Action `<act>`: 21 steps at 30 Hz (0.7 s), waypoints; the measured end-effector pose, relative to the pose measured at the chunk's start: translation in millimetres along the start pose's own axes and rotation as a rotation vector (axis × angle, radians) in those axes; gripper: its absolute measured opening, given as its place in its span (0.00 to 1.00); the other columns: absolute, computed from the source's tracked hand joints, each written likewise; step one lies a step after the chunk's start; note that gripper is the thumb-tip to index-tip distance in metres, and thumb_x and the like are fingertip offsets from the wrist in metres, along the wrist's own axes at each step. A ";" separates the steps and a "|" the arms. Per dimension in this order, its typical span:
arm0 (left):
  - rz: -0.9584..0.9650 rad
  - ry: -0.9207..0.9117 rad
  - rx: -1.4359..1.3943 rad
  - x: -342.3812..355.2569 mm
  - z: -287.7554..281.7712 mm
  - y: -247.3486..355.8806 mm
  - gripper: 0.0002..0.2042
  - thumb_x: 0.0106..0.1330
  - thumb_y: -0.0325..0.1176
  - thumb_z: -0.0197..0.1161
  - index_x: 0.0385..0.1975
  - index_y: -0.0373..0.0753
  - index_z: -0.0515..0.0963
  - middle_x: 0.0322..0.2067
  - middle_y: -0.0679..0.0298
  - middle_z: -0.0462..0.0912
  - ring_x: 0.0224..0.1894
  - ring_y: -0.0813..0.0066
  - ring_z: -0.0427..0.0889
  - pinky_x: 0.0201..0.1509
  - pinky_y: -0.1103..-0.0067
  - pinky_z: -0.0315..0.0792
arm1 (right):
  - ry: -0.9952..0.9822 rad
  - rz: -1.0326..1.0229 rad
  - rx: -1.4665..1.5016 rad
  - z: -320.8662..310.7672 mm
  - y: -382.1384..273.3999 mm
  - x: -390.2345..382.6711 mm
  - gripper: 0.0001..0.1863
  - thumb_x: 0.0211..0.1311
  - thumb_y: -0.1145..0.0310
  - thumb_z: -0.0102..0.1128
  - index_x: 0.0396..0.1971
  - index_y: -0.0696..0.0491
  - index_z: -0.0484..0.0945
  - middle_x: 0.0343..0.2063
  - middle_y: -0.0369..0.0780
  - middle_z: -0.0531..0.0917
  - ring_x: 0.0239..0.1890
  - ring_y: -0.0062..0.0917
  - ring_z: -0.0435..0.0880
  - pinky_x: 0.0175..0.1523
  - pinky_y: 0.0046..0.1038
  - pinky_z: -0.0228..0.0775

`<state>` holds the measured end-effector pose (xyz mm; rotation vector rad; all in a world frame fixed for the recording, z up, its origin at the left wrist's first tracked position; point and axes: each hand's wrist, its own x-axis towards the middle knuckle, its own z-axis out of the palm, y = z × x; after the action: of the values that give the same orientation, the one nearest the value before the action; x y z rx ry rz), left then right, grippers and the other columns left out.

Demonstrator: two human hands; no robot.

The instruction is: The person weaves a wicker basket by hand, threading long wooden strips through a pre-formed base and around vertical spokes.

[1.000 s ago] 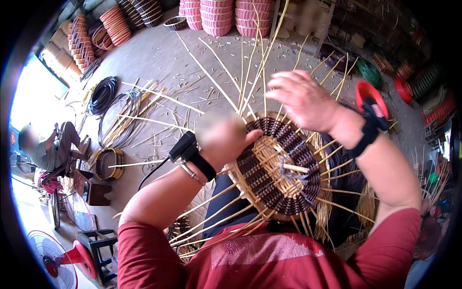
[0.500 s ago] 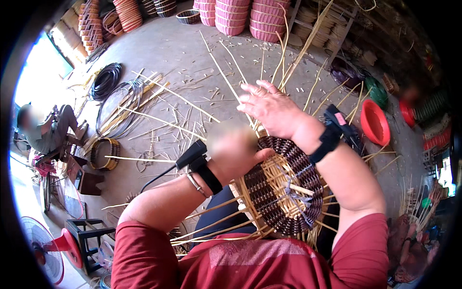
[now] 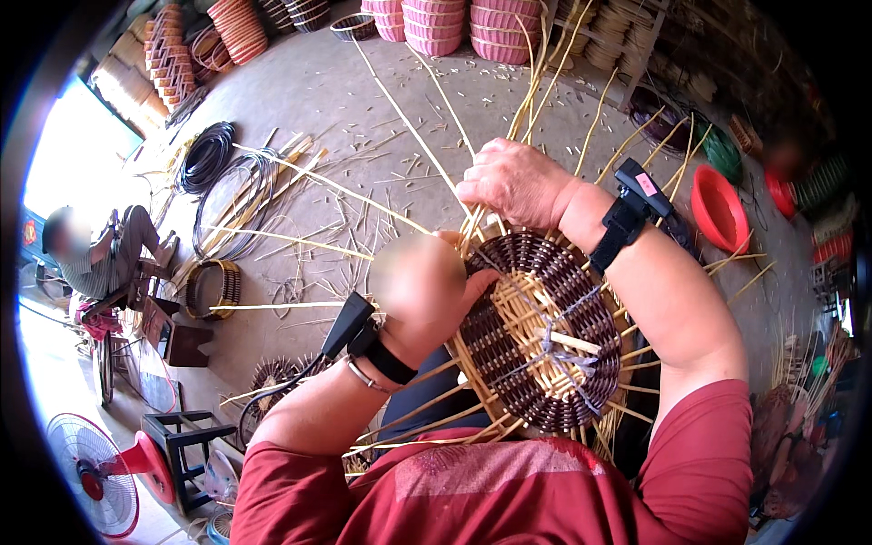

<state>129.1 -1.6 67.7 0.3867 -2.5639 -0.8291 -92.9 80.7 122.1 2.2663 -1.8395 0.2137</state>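
The round, half-woven basket base of dark brown and pale cane [image 3: 543,341] lay tilted on the lap. The left hand [image 3: 420,289] gripped its left rim; the right hand [image 3: 513,182], closed, pinched pale upright stakes [image 3: 527,109] at its far edge.

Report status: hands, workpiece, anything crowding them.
Left hand grips rim of the woven basket base. Right hand pinches pale cane stakes at far edge. Loose stakes fan out all round; nothing else crowding.

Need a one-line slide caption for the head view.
Both hands, left hand and right hand, weave pale cane stakes into a dark-and-pale round wicker basket base.
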 end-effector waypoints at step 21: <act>0.088 -0.111 -0.124 2.5 -11.6 -11.3 0.22 0.66 0.38 0.72 0.58 0.38 0.80 0.42 0.54 0.83 0.46 0.52 0.80 0.53 0.63 0.73 | -0.277 0.151 -0.131 -22.5 8.3 -8.4 0.08 0.61 0.69 0.59 0.37 0.38 0.82 0.32 0.31 0.84 0.43 0.31 0.86 0.55 0.36 0.73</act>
<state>133.8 -17.1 70.1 0.1939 -2.5925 -0.9964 -102.3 92.8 142.4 2.1572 -2.0930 -0.2032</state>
